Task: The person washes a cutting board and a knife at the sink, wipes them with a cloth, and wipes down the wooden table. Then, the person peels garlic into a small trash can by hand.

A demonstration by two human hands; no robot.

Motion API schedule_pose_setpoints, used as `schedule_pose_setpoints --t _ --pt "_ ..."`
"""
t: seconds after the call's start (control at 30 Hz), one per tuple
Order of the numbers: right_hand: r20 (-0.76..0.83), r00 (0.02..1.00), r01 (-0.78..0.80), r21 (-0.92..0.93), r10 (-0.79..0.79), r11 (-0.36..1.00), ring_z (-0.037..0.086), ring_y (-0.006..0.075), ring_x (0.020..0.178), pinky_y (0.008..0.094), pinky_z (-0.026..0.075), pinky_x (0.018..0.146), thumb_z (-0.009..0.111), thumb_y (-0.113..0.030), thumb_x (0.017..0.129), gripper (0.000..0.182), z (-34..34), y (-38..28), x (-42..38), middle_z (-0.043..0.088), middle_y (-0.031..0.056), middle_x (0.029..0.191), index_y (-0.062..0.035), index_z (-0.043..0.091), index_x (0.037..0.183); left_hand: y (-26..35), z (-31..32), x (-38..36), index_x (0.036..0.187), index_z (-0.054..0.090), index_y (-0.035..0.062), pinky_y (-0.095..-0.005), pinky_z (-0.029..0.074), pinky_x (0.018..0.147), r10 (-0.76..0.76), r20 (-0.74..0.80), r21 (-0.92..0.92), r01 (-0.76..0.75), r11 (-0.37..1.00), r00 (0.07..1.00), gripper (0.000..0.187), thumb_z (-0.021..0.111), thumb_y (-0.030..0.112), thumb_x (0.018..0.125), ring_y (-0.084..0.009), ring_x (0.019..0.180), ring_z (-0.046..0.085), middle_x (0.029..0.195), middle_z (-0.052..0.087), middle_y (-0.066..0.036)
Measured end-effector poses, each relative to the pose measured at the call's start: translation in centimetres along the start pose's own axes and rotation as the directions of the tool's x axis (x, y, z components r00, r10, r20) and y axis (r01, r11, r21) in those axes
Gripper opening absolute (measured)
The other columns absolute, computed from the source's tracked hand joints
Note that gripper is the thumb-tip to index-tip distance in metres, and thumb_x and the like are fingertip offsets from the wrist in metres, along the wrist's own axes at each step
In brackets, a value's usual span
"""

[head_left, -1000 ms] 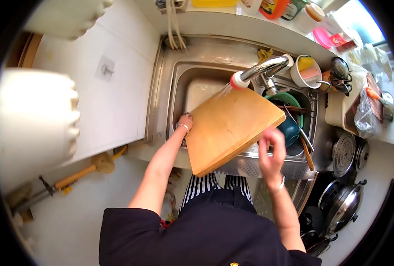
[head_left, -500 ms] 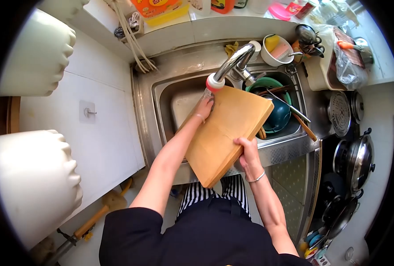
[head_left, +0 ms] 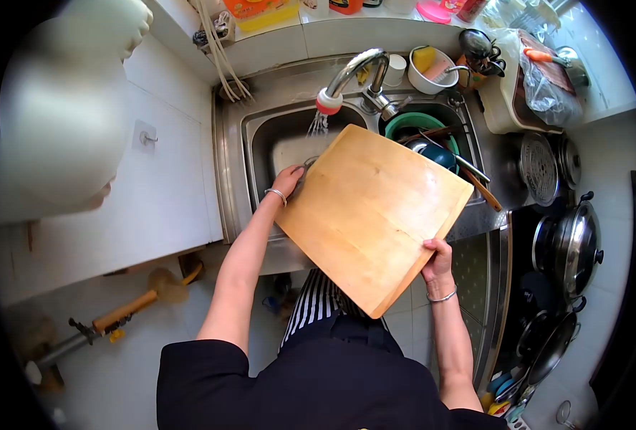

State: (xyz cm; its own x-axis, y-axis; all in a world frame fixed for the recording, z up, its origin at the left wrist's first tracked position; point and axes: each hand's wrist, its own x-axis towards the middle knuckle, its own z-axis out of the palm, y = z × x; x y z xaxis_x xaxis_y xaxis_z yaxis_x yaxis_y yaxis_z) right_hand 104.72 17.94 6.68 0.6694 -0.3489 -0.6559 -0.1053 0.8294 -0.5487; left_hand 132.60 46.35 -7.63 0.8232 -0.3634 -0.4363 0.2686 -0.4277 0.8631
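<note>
A thick wooden cutting board [head_left: 375,215] is held tilted over the sink's front edge, its broad face up. My right hand [head_left: 438,258] grips its lower right edge, thumb on top and fingers underneath. At the left edge is my left hand [head_left: 288,181], closed, with its fingers partly hidden. A small dark-grey thing [head_left: 308,163] shows by the left fingertips; I cannot make out its kind. Water runs from the curved tap [head_left: 329,102] into the left sink basin [head_left: 264,136], just beyond the board's upper left corner.
A green basin [head_left: 412,120] with a dark pot and utensils sits in the right basin, partly behind the board. A white bowl [head_left: 432,84] with sponges stands behind it. Pans [head_left: 579,251] are to the right; a white cabinet [head_left: 178,165] is on the left.
The board has moved right and turned its face more upward. My left hand has slid from its upper face under the tap to the left edge. My right hand has moved right with it.
</note>
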Motion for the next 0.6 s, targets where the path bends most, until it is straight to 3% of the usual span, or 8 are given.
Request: schedule_pose_setpoints --t 0.1,0.2,0.3,0.37,0.43,0.5,0.57,0.6 --pt "0.089 0.996 -0.012 0.031 0.009 0.999 0.058 0.0288 0.095 0.0379 0.046 0.091 0.053 -0.005 0.063 0.048 -3.2 -0.7 0.2 0.059 0.0154 0.1 0.0079 0.05 0.109 1.7 0.4 -1.3 0.116 0.059 0.003 -0.0255 0.042 0.086 0.015 0.073 -0.006 -0.014 1.0 0.997 0.04 0.057 0.031 0.087 -0.0145 0.098 0.056 0.108 0.062 -0.007" --pt "0.192 0.981 -0.033 0.083 0.017 0.996 0.056 0.0336 0.101 0.0399 0.044 0.095 0.055 -0.01 0.064 0.064 -6.9 -1.0 1.4 0.055 0.0196 0.112 0.0081 0.041 0.123 4.5 1.8 -3.7 0.116 0.058 0.0016 -0.0267 0.041 0.089 -0.103 0.141 -0.094 0.117 0.989 0.985 0.046 0.06 0.034 0.083 -0.016 0.102 0.056 0.111 0.062 -0.01" --pt "0.195 0.979 -0.074 0.078 0.057 0.994 0.056 0.0337 0.102 0.0409 0.045 0.094 0.055 -0.01 0.065 0.061 -9.3 -1.0 3.0 0.056 0.02 0.112 0.008 0.042 0.122 4.0 2.5 -4.2 0.117 0.057 0.0014 -0.0264 0.041 0.089 -0.062 0.141 -0.096 0.076 0.992 0.988 0.049 0.062 0.035 0.082 -0.015 0.101 0.055 0.11 0.062 -0.009" --pt "0.194 0.978 -0.084 0.052 0.072 0.995 0.057 0.0323 0.102 0.0402 0.047 0.092 0.059 -0.014 0.07 0.056 -10.5 -1.0 3.8 0.056 0.02 0.114 0.0069 0.045 0.12 3.2 3.1 -4.0 0.114 0.058 0.002 -0.0268 0.043 0.086 -0.012 0.107 -0.123 0.025 0.992 0.994 0.047 0.063 0.034 0.08 -0.0157 0.098 0.057 0.108 0.062 -0.009" --pt "0.006 0.997 -0.074 -0.081 0.075 0.994 0.058 0.0299 0.1 0.0386 0.048 0.09 0.061 -0.018 0.074 0.052 -9.4 -1.4 3.2 0.058 0.0194 0.11 0.0065 0.046 0.117 2.8 3.4 -4.0 0.113 0.059 0.0027 -0.0274 0.044 0.084 0.002 0.059 -0.068 0.002 0.998 0.998 0.046 0.064 0.033 0.079 -0.0164 0.095 0.058 0.106 0.063 -0.009" --pt "-0.007 0.999 -0.038 -0.154 0.037 0.987 0.06 0.0242 0.095 0.0345 0.049 0.085 0.064 -0.023 0.078 0.049 -9.6 -1.7 3.4 0.059 0.0163 0.107 0.0056 0.048 0.115 2.7 4.0 -4.2 0.111 0.06 0.0034 -0.0281 0.045 0.083 0.017 0.018 -0.015 -0.016 1.0 1.0 0.044 0.065 0.032 0.078 -0.0171 0.093 0.059 0.105 0.063 -0.01" --pt "-0.042 0.986 0.127 -0.417 -0.158 0.9 0.06 0.0188 0.089 0.0303 0.05 0.08 0.065 -0.024 0.081 0.045 -8.7 -1.8 3.2 0.06 0.0122 0.103 0.0048 0.049 0.112 2.9 4.2 -4.5 0.107 0.062 0.0045 -0.0295 0.047 0.08 0.05 -0.072 -0.004 -0.05 0.999 0.996 0.042 0.066 0.031 0.075 -0.0191 0.088 0.06 0.1 0.065 -0.011" --pt "-0.065 0.978 0.153 -0.41 -0.196 0.899 0.06 0.0157 0.087 0.0272 0.049 0.077 0.065 -0.025 0.083 0.046 -8.2 -2.0 3.2 0.06 0.0104 0.101 0.0055 0.049 0.112 2.5 4.3 -4.2 0.107 0.062 0.0045 -0.0295 0.047 0.08 0.055 -0.067 -0.005 -0.055 0.998 0.996 0.042 0.066 0.031 0.075 -0.0191 0.088 0.06 0.1 0.065 -0.011"
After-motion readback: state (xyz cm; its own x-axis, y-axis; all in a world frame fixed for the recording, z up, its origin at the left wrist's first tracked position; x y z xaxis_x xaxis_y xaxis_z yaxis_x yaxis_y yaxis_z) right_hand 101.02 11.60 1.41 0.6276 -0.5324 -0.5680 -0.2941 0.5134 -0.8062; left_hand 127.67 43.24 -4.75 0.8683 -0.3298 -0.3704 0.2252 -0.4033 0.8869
